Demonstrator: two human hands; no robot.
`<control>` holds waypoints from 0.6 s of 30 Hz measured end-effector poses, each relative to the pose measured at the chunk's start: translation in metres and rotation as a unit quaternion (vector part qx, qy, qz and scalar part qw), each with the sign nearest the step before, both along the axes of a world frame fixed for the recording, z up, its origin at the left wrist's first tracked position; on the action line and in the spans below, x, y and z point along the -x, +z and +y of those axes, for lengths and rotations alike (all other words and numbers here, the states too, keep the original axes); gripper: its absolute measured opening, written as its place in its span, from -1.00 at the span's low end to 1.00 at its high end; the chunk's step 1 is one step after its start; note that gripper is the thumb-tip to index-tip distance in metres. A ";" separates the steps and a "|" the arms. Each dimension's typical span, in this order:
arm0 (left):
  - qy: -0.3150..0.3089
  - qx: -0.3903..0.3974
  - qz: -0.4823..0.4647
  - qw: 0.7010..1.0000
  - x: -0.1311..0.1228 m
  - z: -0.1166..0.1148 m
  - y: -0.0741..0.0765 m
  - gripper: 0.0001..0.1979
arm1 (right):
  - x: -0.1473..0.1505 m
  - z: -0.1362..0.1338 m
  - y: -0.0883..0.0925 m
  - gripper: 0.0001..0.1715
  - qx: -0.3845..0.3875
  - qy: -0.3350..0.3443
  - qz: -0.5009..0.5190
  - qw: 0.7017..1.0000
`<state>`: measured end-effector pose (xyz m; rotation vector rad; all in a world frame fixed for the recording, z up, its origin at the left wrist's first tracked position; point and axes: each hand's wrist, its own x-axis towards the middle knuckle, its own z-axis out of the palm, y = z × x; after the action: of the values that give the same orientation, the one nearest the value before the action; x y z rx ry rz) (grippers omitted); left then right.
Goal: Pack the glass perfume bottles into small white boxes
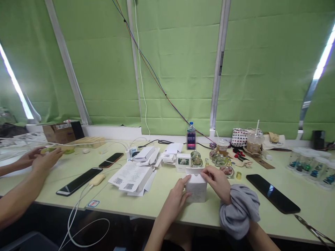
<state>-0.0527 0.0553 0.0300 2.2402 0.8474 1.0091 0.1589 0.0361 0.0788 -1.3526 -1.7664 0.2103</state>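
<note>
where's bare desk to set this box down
Bare desk lies along the front edge between the flattened cartons and your left hand, and beyond the black phone at right, toward the plastic cups. Crowded: the small jars just behind the white box, past your right hand.

Three phones lying flat: black phone (78,181), red-edged phone (111,159), second black phone (272,194) far right. One water bottle (191,136). Two lidded drink cups: small cup (223,146), straw cup (254,141). One assembled white box (196,190). Four clear tubs (306,165) with blue-green contents. Flattened barcode cartons (131,177): heaped, count unclear. Small glass jars (196,161): clustered, several.
</note>
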 end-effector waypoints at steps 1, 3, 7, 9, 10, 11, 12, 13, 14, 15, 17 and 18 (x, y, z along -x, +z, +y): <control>0.003 -0.002 0.001 1.000 0.000 0.000 0.000 -0.51 | 0.000 0.000 0.000 -0.80 0.003 -0.003 0.005 1.000; 0.010 -0.003 0.004 1.000 0.001 0.001 -0.001 -0.55 | 0.000 0.000 0.000 -0.86 0.008 -0.004 0.011 1.000; 0.011 0.002 0.004 1.000 0.000 0.002 -0.002 -0.58 | 0.001 -0.004 0.005 -0.93 -0.003 0.008 0.037 0.999; 0.009 0.007 -0.001 1.000 0.000 0.002 -0.002 -0.58 | 0.001 -0.006 0.007 -0.90 0.008 0.037 0.089 0.995; 0.008 0.009 -0.003 1.000 0.000 0.002 -0.001 -0.58 | 0.001 -0.007 0.007 -0.87 0.019 0.055 0.117 0.991; 0.007 0.011 -0.003 1.000 0.000 0.002 -0.001 -0.58 | 0.001 -0.007 0.007 -0.84 0.033 0.074 0.144 0.986; 0.008 0.011 -0.002 1.000 0.000 0.002 -0.001 -0.58 | 0.001 -0.007 0.006 -0.81 0.046 0.093 0.166 0.981; 0.010 0.010 0.001 1.000 0.000 0.002 0.000 -0.58 | 0.001 -0.006 0.005 -0.79 0.058 0.107 0.182 0.976; 0.012 0.009 0.003 1.000 0.000 0.001 0.000 -0.58 | 0.000 -0.005 0.003 -0.78 0.065 0.117 0.194 0.972; 0.015 0.007 0.005 1.000 0.000 0.001 0.000 -0.57 | 0.000 -0.004 0.002 -0.78 0.069 0.124 0.206 0.968; 0.017 0.005 0.005 1.000 -0.001 0.000 0.000 -0.56 | 0.001 -0.002 0.000 -0.79 0.070 0.128 0.229 0.962; 0.018 0.005 0.004 1.000 -0.001 0.000 -0.001 -0.56 | 0.001 -0.001 -0.001 -0.79 0.067 0.122 0.231 0.963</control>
<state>-0.0519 0.0556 0.0291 2.2292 0.8960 1.0112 0.1575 0.0350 0.0775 -1.0632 -1.5297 0.7325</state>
